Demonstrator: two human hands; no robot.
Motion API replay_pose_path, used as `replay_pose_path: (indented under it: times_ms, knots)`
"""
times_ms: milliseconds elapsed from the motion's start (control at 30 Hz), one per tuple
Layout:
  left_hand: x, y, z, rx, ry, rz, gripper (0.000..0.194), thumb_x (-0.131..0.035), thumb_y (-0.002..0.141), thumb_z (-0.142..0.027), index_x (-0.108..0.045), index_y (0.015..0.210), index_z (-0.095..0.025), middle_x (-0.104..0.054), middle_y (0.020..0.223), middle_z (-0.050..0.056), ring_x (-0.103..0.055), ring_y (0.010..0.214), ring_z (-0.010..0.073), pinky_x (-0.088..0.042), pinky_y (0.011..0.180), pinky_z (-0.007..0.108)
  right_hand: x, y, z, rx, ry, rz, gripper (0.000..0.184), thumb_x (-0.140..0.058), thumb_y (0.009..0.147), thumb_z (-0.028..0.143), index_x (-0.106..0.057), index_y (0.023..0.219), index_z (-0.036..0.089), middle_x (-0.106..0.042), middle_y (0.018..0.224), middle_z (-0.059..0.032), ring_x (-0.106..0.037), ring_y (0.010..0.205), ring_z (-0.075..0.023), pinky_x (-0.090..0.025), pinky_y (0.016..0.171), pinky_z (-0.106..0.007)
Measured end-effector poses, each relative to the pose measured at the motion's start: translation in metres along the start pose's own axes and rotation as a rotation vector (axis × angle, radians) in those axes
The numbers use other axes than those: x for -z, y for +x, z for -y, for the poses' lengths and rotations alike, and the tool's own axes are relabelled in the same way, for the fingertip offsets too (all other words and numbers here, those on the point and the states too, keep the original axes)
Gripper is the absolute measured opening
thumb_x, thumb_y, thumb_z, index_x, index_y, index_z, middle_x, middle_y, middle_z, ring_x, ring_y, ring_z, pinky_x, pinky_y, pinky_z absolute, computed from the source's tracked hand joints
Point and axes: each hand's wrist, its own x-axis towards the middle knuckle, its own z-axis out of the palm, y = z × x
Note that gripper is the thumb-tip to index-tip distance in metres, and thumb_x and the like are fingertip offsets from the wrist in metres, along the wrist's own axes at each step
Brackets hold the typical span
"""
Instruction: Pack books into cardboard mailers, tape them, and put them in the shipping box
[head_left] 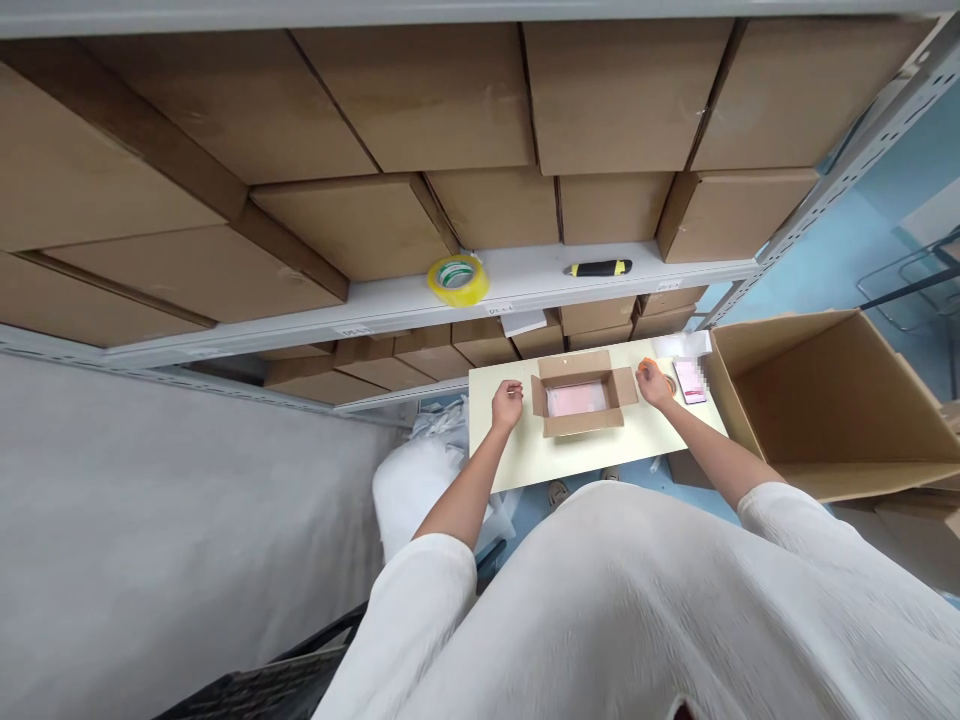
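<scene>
A small open carton (583, 425) stands on a pale yellow tabletop (517, 465), its flaps folded outward. Inside it lies a flat pink item (576, 399), seemingly in clear wrapping. To the carton's left, my left hand (507, 404) is closed with curled fingers, apart from the box; whatever is in it is too small to make out. On the other side, my right hand (655, 384) grips an orange tape dispenser (646, 366), partly hidden by the fingers. A phone (690, 380) with a lit pinkish screen rests just right of that hand.
A large open carton (832, 400) stands against the table's right end. Ahead, a shelf (525, 268) carries a yellow tape roll (458, 280), a black-and-yellow box cutter (600, 268) and stacked cardboard boxes (630, 90). White wrapping material (420, 485) is piled at the table's left.
</scene>
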Motion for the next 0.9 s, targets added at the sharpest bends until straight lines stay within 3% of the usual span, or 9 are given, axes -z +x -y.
replay_pose_path:
  times_ms: [67, 133, 233, 300, 367, 467, 667, 800, 900]
  knots:
    - [0.000, -0.004, 0.006, 0.033, -0.041, 0.039, 0.012, -0.058, 0.087, -0.016, -0.063, 0.096, -0.023, -0.073, 0.100, 0.005, -0.070, 0.085, 0.0185, -0.059, 0.095, 0.037, 0.000, 0.003, 0.000, -0.124, 0.197, 0.061, 0.048, -0.048, 0.104, 0.038, -0.057, 0.147, 0.022, -0.075, 0.124, -0.0124, -0.076, 0.095, -0.0244, -0.066, 0.091, -0.047]
    - [-0.003, -0.008, 0.008, 0.026, -0.071, 0.085, 0.013, -0.059, 0.085, -0.015, -0.063, 0.095, -0.023, -0.073, 0.099, 0.005, -0.071, 0.086, 0.0182, -0.060, 0.095, 0.038, -0.001, 0.003, 0.002, -0.167, 0.353, 0.098, 0.036, -0.057, 0.100, 0.032, -0.064, 0.133, 0.020, -0.076, 0.105, -0.0089, -0.072, 0.074, -0.0182, -0.067, 0.080, -0.040]
    - [-0.008, -0.013, 0.006, -0.040, -0.069, 0.179, 0.022, -0.059, 0.081, -0.011, -0.065, 0.099, -0.023, -0.074, 0.103, 0.005, -0.072, 0.091, 0.0188, -0.060, 0.096, 0.038, -0.005, -0.001, 0.011, -0.119, 0.436, 0.160, 0.029, -0.070, 0.092, 0.023, -0.069, 0.120, 0.018, -0.075, 0.090, -0.0077, -0.071, 0.067, -0.0179, -0.067, 0.076, -0.037]
    - [-0.010, -0.017, 0.006, -0.114, -0.013, 0.263, 0.027, -0.059, 0.081, -0.009, -0.067, 0.103, -0.023, -0.074, 0.112, 0.006, -0.072, 0.097, 0.0194, -0.060, 0.099, 0.040, -0.008, -0.004, 0.018, -0.062, 0.353, 0.199, 0.033, -0.076, 0.088, 0.022, -0.071, 0.120, 0.018, -0.075, 0.088, -0.0074, -0.074, 0.072, -0.0209, -0.067, 0.079, -0.039]
    - [-0.009, -0.020, 0.008, -0.190, 0.060, 0.345, 0.035, -0.059, 0.081, -0.007, -0.071, 0.110, -0.023, -0.072, 0.125, 0.008, -0.072, 0.105, 0.0209, -0.059, 0.103, 0.041, -0.012, -0.006, 0.024, 0.007, 0.202, 0.195, 0.039, -0.080, 0.085, 0.025, -0.071, 0.123, 0.019, -0.076, 0.092, -0.0070, -0.076, 0.082, -0.0230, -0.066, 0.084, -0.039]
    - [-0.003, -0.022, 0.015, -0.285, 0.134, 0.452, 0.052, -0.061, 0.077, -0.005, -0.073, 0.123, -0.023, -0.064, 0.142, 0.010, -0.068, 0.118, 0.0243, -0.058, 0.110, 0.045, -0.018, -0.006, 0.030, 0.070, 0.022, 0.135, 0.053, -0.084, 0.083, 0.032, -0.069, 0.132, 0.020, -0.076, 0.114, -0.0096, -0.075, 0.096, -0.0232, -0.063, 0.092, -0.037]
    - [0.008, -0.024, 0.033, -0.382, 0.268, 0.639, 0.085, -0.078, 0.069, -0.011, -0.064, 0.151, -0.026, -0.052, 0.159, 0.014, -0.054, 0.147, 0.0349, -0.043, 0.128, 0.051, -0.021, -0.002, 0.034, 0.064, -0.054, 0.186, 0.073, -0.083, 0.083, 0.039, -0.061, 0.150, 0.020, -0.067, 0.143, -0.0160, -0.074, 0.101, -0.0224, -0.063, 0.093, -0.037]
    - [0.009, -0.027, 0.040, -0.379, 0.307, 0.675, 0.104, -0.096, 0.062, -0.030, -0.057, 0.159, -0.029, -0.048, 0.165, 0.016, -0.049, 0.152, 0.0404, -0.042, 0.127, 0.054, -0.022, -0.003, 0.035, 0.087, -0.023, 0.246, 0.083, -0.079, 0.084, 0.032, -0.051, 0.161, 0.022, -0.060, 0.154, -0.0180, -0.075, 0.097, -0.0213, -0.064, 0.093, -0.037]
    - [0.010, -0.030, 0.040, -0.357, 0.271, 0.658, 0.104, -0.100, 0.061, -0.041, -0.061, 0.156, -0.029, -0.052, 0.161, 0.016, -0.054, 0.148, 0.0391, -0.044, 0.125, 0.051, -0.022, -0.004, 0.038, 0.127, 0.002, 0.253, 0.086, -0.075, 0.081, 0.026, -0.048, 0.163, 0.024, -0.056, 0.157, -0.0185, -0.074, 0.108, -0.0250, -0.064, 0.093, -0.039]
